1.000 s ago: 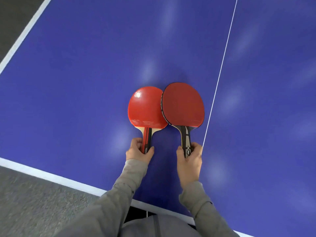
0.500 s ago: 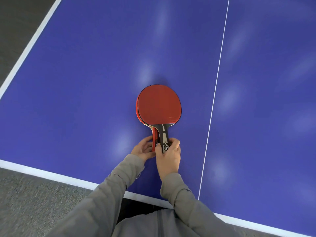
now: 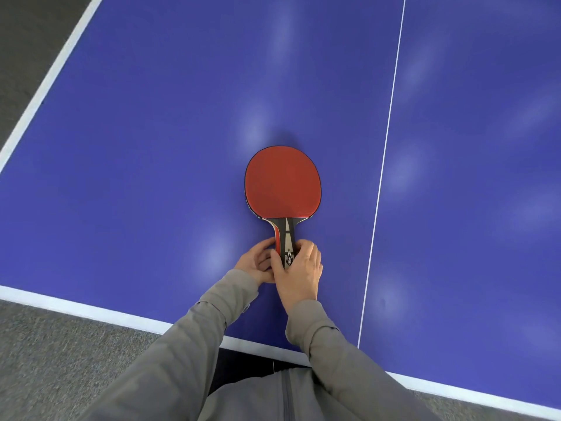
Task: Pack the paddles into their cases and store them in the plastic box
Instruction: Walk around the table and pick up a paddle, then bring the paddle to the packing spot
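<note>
My right hand (image 3: 299, 270) and left hand (image 3: 256, 264) clasp the stacked red-rubber wooden paddles (image 3: 283, 183), handles at six o'clock, blades toward twelve.

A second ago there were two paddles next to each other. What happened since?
The right hand slid its darker paddle leftward onto the brighter red paddle, which now shows only as a sliver. The left hand came in too. Both hands still hold the handles; the blue table is unchanged.

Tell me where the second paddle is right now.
In the head view it lies under the top paddle, only its red handle edge showing, left of the white centre line, both hands gripping the handles.
</note>
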A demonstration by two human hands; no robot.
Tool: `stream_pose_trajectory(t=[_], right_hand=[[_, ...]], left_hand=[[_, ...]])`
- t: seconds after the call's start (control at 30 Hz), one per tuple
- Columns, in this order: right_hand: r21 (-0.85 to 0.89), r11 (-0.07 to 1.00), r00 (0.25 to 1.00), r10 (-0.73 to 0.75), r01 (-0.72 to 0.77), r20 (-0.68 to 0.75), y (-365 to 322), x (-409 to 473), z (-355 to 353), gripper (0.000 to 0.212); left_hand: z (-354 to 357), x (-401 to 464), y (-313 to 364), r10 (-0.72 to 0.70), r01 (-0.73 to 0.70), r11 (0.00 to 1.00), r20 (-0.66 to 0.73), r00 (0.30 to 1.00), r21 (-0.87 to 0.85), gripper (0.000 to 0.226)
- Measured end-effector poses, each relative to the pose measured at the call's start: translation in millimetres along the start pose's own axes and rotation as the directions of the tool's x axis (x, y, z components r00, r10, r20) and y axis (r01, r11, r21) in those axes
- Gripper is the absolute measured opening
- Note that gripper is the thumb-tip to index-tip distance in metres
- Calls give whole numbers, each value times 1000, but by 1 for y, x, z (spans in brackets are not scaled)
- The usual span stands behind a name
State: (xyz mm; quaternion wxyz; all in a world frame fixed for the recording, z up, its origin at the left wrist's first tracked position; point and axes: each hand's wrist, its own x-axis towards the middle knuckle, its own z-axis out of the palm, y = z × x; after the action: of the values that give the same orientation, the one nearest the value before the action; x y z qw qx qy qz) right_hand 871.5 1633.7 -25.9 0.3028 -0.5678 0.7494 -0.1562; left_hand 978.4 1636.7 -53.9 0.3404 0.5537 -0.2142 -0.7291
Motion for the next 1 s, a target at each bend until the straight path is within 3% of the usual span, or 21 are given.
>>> stream_pose_trajectory(t=[0.2,0.3,0.4,0.63,0.83,1.0], right_hand=[[43,998,998,-48,46,43,14,5,-22,41],[19,999,998,-41,40,42,31,9,-41,39],[-100,994,998,-35,41,61,51,9,-57,45],[-431,902,989,22,43,145,106,-17,-81,60],[-498,863,985,149,-86,88,139,-55,-94,61],[-512,839,966,251,-182,69,160,-86,-100,61]], left_hand=[[3,-3,7,-15,16,1000,35,999,-14,85],[8,-3,12,-43,43,999,-4,999,-8,72],[13,1,20,-91,90,996,-92,992,-13,42],[12,4,32,-41,77,985,-228,973,154,15],[14,-8,32,-3,46,980,-214,977,196,17],[27,-28,25,-14,45,974,-137,990,224,44]])
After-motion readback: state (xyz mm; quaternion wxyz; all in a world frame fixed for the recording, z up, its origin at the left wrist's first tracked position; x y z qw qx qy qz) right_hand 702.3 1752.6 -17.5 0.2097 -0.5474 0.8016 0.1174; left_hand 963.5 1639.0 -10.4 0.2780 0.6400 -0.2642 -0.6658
